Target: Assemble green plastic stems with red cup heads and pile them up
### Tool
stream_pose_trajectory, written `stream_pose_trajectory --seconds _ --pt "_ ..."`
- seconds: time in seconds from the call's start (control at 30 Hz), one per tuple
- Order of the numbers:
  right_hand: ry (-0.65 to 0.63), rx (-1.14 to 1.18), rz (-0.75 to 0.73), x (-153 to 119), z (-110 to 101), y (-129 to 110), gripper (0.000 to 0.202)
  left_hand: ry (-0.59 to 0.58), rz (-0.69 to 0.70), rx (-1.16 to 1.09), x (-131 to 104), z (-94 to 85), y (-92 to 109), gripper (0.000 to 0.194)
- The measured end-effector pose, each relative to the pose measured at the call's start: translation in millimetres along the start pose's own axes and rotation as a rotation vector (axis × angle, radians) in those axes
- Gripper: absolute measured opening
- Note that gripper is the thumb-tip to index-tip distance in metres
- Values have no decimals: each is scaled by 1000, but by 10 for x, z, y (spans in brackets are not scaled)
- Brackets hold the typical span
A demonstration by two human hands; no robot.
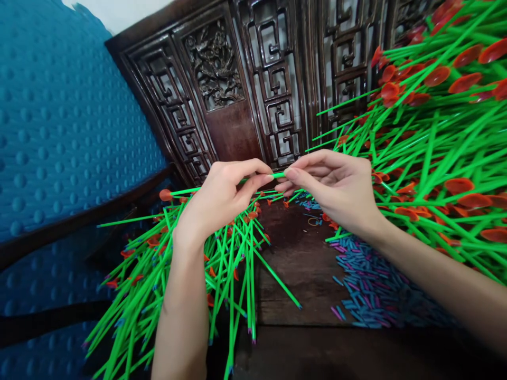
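My left hand (pixel 227 195) pinches a thin green plastic stick (pixel 279 175) between thumb and fingers. The stick runs crosswise behind that hand, and a red cup-shaped end (pixel 165 195) at far left seems to belong to it. Thumb and index finger of my right hand (pixel 336 184) close on the stick's other end, its other fingers loosely curled. Whether a small piece sits in those right fingertips is hidden. Beneath my left hand lies a loose pile of green sticks (pixel 233 279), several with blue or purple tips. Below my right forearm are many short blue and purple tube pieces (pixel 380 295).
A large heap of green sticks with red cups (pixel 443 153) rises at right. Behind stands a dark carved wooden backrest (pixel 233 132). The dark wooden seat (pixel 293 253) shows between the piles, with a rubber band (pixel 315 221) on it. Blue bumpy padding (pixel 71 116) fills the left.
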State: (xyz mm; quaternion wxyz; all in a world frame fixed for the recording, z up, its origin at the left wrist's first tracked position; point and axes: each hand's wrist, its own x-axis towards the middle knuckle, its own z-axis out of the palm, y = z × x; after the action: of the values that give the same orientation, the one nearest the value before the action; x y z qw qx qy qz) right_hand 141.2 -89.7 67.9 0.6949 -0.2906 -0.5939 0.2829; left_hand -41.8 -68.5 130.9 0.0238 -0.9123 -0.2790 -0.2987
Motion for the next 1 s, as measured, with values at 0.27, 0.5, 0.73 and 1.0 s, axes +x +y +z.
stream_pose_trajectory --seconds 0.27,0.5,0.73,1.0 --pt "18 -26 -13 17 -13 -2 20 -6 -16 28 3 4 12 18" --pt "1 -22 -9 19 -34 24 18 1 2 27 -4 5 3 15" --pt "-20 29 -44 -6 -54 17 10 -15 11 -28 -12 -16 20 15" --pt "57 -122 -131 -31 -22 4 10 -56 -3 -36 -12 -8 3 19"
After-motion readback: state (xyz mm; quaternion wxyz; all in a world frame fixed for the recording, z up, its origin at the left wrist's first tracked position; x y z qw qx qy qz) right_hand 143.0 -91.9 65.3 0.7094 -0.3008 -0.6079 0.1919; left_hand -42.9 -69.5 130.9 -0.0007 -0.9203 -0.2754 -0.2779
